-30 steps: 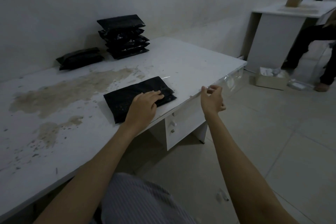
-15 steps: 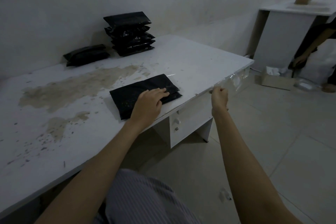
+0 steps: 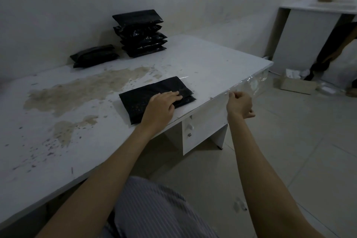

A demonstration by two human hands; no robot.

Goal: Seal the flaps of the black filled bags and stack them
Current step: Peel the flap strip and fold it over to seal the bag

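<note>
- Step in hand, by my judgement: sealing one bag. A black filled bag [image 3: 156,98] lies flat on the white bench [image 3: 212,63], near the front edge, its folded flap end toward the right.
- Left hand [image 3: 162,106]: fingers straight and laid flat on top of the bag, pressing near the flap end. It pins the bag; it does not grip it.
- Right hand [image 3: 239,105]: off the bench, beyond the front edge, fingers curled, thumb and fingertips pinching a clear film strip [image 3: 253,85]. The strip appears to run along the bench edge toward the far right corner. Whether it is tape or a peeled liner cannot be told.
- A short clear sliver [image 3: 183,77] shows at the far corner of the bag's flap; its nature is unclear.
- Stack of black bags [image 3: 140,33]: about five high, at the back of the bench against the wall, well apart from the bag being worked. These appear finished.
- A further black bag [image 3: 94,55] lies by itself just left of the stack; its flap state cannot be read.
- Next move, as judged: bring the clear strip clear of the bench, press the flap down along its full length, then carry the bag to the stack.
- Requirement: the left hand must hold the bag in place while the right hand works the strip.
</note>
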